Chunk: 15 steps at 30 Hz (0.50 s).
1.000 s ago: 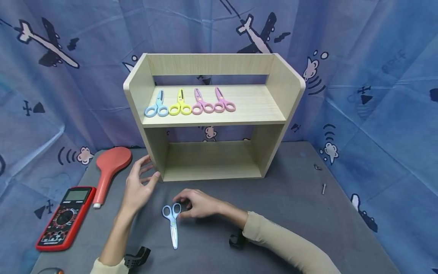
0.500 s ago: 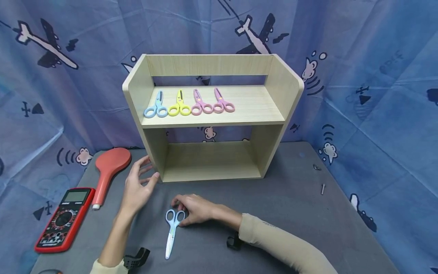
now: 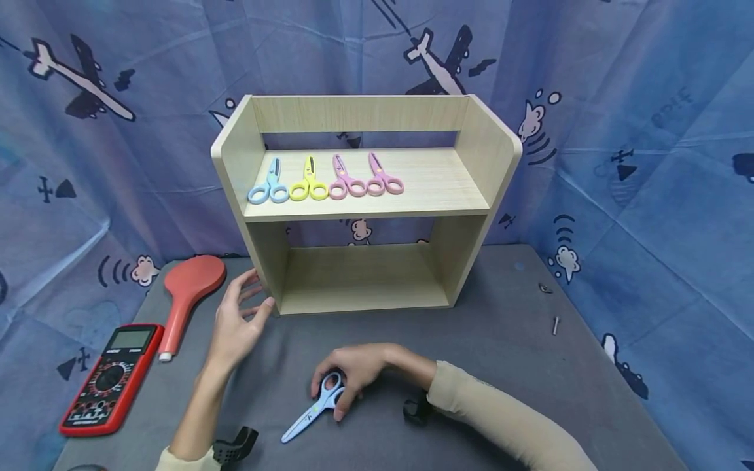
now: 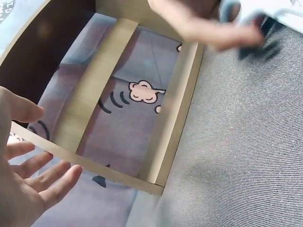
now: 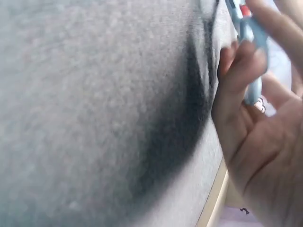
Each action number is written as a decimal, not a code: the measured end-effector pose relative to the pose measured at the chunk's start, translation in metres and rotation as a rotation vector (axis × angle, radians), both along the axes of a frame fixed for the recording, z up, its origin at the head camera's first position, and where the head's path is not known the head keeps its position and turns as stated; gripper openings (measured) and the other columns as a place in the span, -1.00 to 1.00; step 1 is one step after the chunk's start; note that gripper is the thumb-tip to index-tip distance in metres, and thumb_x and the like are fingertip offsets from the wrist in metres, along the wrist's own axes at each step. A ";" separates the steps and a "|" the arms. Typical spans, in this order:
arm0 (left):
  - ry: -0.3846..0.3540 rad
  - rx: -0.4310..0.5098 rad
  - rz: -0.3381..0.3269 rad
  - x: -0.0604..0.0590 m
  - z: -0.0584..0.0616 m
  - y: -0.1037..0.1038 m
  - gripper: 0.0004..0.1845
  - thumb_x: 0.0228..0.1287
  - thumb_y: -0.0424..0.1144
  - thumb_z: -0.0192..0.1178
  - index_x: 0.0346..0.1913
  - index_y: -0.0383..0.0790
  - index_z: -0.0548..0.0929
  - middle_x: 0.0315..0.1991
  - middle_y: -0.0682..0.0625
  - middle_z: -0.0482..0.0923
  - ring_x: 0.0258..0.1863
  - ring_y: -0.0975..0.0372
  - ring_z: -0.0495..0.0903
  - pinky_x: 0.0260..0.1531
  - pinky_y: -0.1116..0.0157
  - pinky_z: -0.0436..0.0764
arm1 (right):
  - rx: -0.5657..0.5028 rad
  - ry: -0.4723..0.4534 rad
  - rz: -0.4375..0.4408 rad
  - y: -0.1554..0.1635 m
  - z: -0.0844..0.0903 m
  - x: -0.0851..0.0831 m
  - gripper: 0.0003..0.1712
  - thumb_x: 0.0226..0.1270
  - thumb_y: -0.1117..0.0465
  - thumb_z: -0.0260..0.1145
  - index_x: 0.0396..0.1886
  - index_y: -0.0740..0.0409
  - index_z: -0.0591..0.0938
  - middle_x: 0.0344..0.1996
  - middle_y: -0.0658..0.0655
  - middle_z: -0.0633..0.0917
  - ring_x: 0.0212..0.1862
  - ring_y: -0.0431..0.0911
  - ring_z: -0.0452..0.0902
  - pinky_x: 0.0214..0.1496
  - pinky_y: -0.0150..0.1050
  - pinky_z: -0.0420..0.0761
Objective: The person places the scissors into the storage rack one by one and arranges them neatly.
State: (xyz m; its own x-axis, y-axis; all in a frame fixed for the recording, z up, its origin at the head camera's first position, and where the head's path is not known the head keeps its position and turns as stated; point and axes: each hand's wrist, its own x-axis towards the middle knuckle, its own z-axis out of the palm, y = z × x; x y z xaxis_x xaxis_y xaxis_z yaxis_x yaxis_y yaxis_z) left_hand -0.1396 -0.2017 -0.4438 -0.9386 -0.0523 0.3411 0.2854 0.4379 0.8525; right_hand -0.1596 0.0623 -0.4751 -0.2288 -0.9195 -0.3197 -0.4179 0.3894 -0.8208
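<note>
Scissors [image 3: 315, 409] near shelf [image 3: 365, 209] on table; my right hand [image 3: 353, 373] pinches their handles, pickup step. Left hand [image 3: 238, 324] fingers spread, beside shelf's left foot. Next I'd need lift, clearing shelf edge.

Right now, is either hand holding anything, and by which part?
The right hand grips the blue scissors by their handle loops, blades on the table. The left hand holds nothing, open beside the shelf.

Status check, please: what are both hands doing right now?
Right hand grips blue scissors on table. Left hand open beside shelf. Nothing between scissors and shelf.
</note>
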 end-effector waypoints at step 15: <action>0.002 -0.023 0.009 0.000 0.001 0.001 -0.32 0.51 -0.37 0.33 0.60 -0.26 0.37 0.50 -0.29 0.48 0.43 -0.22 0.61 0.13 -0.05 0.78 | -0.039 0.039 -0.003 0.040 0.046 0.012 -0.33 0.16 0.24 0.72 0.30 0.13 0.72 -0.21 -0.14 0.66 -0.34 -0.48 0.58 -0.24 -0.51 0.69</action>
